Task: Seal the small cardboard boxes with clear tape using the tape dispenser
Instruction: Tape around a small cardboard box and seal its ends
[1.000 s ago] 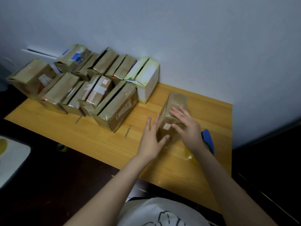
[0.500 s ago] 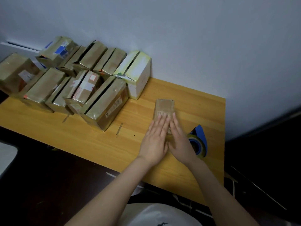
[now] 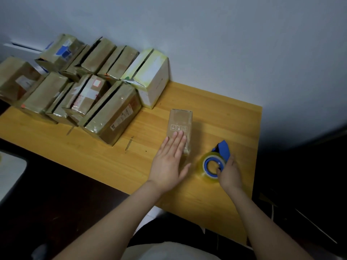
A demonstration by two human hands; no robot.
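A pale wooden desk (image 3: 112, 166) runs from the left edge of the frame to right of centre, its far side pushed against a plain grey-white wall (image 3: 225, 44) that fills the whole upper part of the view. The desk's surface shows a warm yellow grain with a few short dark marks near the middle. Around it the room is dim: a dark floor (image 3: 56, 203) lies at lower left and deep shadow at the right. In the upper left of the frame a crowd of taped brown boxes (image 3: 84, 91) leans together in two rows, with a white box (image 3: 152, 79) at their right end, against the wall. The small cardboard box (image 3: 180, 121) lies alone just right of centre, well apart from that crowd (handling symbols are printed on its top face). The left grip (image 3: 169, 160) lies flat on the box's near end, fingers straight and together, holding nothing. Just right of the box, on the desk, sits the tape dispenser (image 3: 214, 164), a blue frame with a roll of clear yellowish tape. The right grip (image 3: 230, 173) curls round its near side, one fingertip in the blue core.
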